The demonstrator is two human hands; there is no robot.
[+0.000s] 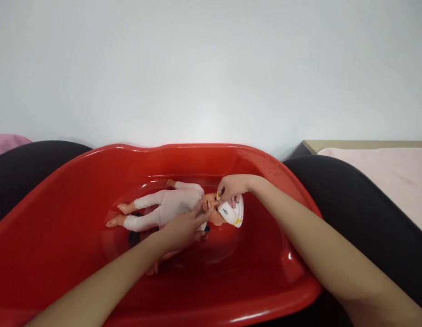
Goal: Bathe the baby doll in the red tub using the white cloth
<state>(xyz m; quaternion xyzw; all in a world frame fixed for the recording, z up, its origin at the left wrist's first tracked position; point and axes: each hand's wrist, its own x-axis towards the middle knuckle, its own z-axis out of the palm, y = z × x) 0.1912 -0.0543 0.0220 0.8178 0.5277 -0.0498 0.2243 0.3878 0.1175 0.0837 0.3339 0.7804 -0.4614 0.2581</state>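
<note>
A baby doll (178,206) in a pale pink top and leggings lies on its back in a red baby bathtub (61,218), its feet to the left and head to the right. On its head sits a white cap (233,213) with yellow trim and a dark mark. My right hand (231,187) pinches the cap's edge at the far side of the forehead. My left hand (185,227) rests across the doll's upper chest and chin, fingers stretched out and spread. The doll's near shoulder is partly hidden under that hand.
Black curved chair backs (354,209) flank the tub at right and left. Beyond the right one is a pale pink cloth (394,177) on a wood-edged surface. Pink fabric (8,143) shows at far left, and a plain white wall (211,68) rises behind.
</note>
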